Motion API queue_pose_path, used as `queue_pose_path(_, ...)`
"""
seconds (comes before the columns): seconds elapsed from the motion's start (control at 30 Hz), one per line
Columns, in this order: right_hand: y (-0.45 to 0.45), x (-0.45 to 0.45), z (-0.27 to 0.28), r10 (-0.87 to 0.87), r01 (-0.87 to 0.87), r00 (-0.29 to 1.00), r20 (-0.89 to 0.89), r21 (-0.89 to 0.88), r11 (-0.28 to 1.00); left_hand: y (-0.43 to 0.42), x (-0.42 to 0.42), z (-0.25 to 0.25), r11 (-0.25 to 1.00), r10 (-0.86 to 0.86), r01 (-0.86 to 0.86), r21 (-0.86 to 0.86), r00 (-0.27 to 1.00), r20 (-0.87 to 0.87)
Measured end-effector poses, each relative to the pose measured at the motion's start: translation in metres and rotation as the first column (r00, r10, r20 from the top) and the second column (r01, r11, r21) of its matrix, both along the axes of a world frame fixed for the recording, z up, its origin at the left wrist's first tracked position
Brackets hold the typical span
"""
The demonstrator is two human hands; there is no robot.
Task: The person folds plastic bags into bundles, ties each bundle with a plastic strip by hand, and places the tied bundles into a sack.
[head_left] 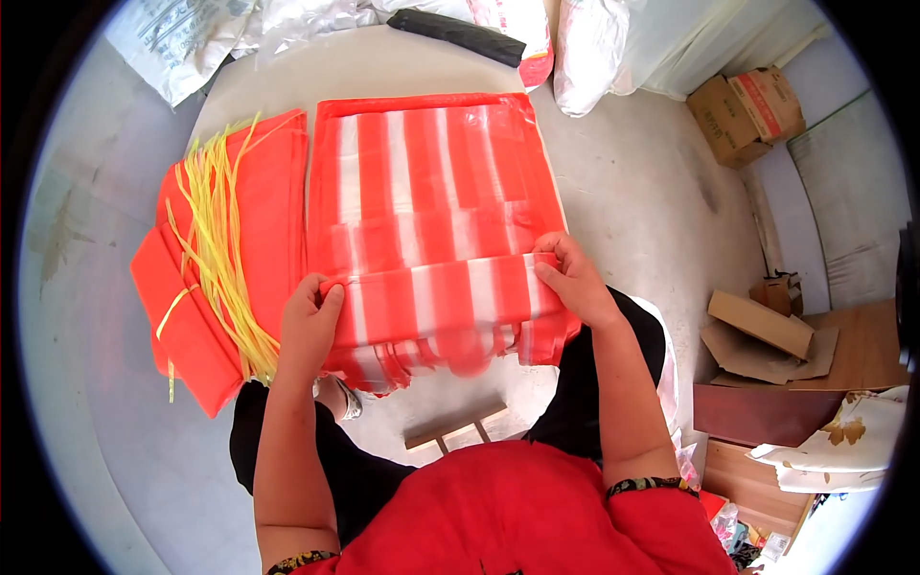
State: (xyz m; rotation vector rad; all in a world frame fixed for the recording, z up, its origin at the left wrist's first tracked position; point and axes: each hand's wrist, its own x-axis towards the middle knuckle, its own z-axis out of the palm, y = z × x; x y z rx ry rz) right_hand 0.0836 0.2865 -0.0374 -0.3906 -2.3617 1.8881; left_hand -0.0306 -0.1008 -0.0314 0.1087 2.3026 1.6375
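Note:
A stack of red-and-white striped plastic bags [422, 172] lies on the table in front of me, its near end hanging over the edge in loose, crumpled strips. A band of the striped plastic is folded across the near part. My left hand [311, 321] pinches this fold at its left corner, thumb against fingers. At the right corner, my right hand [573, 283] grips the same fold between thumb and fingers. Left of the stack lie folded red bags [273, 182], with yellow ties [213, 240] strewn over them. A folded red bundle [196, 335] bound with a yellow tie sits nearest my left forearm.
A black roll [458, 36] and white plastic sacks [311, 24] lie along the table's far edge. Cardboard boxes [747, 115] stand on the floor at the far right. Opened cardboard [767, 335] rests on a wooden cabinet [767, 412] at the right. A wooden bar [455, 425] shows below the table.

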Motion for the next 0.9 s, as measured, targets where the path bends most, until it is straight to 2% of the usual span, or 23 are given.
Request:
queue_pose_path(0.1,0.001,-0.002,0.001,-0.02,0.012,0.995,0.1,0.08,0.997,0.004,-0.003,-0.005,0.999,0.002,-0.003,-0.038,0.999,-0.036)
queue_pose_path(0.3,-0.011,-0.006,-0.005,-0.01,0.049,0.99,-0.137,0.283,0.958,0.009,-0.003,-0.01,0.988,0.017,-0.04,-0.148,0.988,-0.154)
queue_pose_path(0.4,-0.014,-0.007,0.002,0.008,0.047,0.985,-0.171,0.319,0.947,0.009,-0.002,-0.012,0.987,0.023,-0.048,-0.156,0.987,-0.16)
queue_pose_path(0.5,-0.014,-0.007,0.006,0.01,0.027,0.994,-0.11,0.336,0.941,0.01,-0.002,-0.014,0.985,0.029,-0.056,-0.166,0.986,-0.162)
queue_pose_path(0.57,-0.013,-0.009,0.003,0.031,0.015,0.994,-0.101,0.425,0.905,0.01,-0.002,-0.01,0.983,0.026,-0.055,-0.177,0.987,-0.161)
queue_pose_path(0.6,-0.014,-0.009,0.002,0.041,0.009,0.995,-0.096,0.468,0.884,0.011,-0.002,-0.006,0.967,0.019,-0.054,-0.249,0.99,-0.142)
queue_pose_path(0.67,-0.022,-0.008,0.012,0.015,0.017,0.999,-0.043,0.657,0.754,0.015,0.001,0.013,0.921,0.01,-0.048,-0.387,0.995,-0.101)
queue_pose_path(0.7,-0.027,-0.008,0.019,-0.001,0.015,1.0,-0.019,0.739,0.674,0.016,0.003,0.012,0.883,-0.029,-0.089,-0.462,0.97,-0.242)
queue_pose_path(0.77,-0.035,-0.007,0.029,0.128,0.044,0.984,-0.124,0.865,0.5,0.016,0.007,0.008,0.791,-0.143,-0.199,-0.578,0.859,-0.492)
queue_pose_path(0.8,-0.039,-0.007,0.03,0.197,0.072,0.967,-0.164,0.912,0.405,0.017,0.008,0.009,0.793,-0.229,-0.165,-0.587,0.811,-0.538)
queue_pose_path(0.87,-0.054,-0.005,0.024,0.379,-0.079,0.918,-0.118,0.881,0.467,0.02,0.011,0.014,0.787,-0.393,-0.095,-0.61,0.685,-0.614)
queue_pose_path(0.9,-0.065,-0.003,0.024,0.421,-0.13,0.903,-0.086,0.879,0.459,0.025,0.014,0.018,0.792,-0.485,0.017,-0.611,0.626,-0.611)
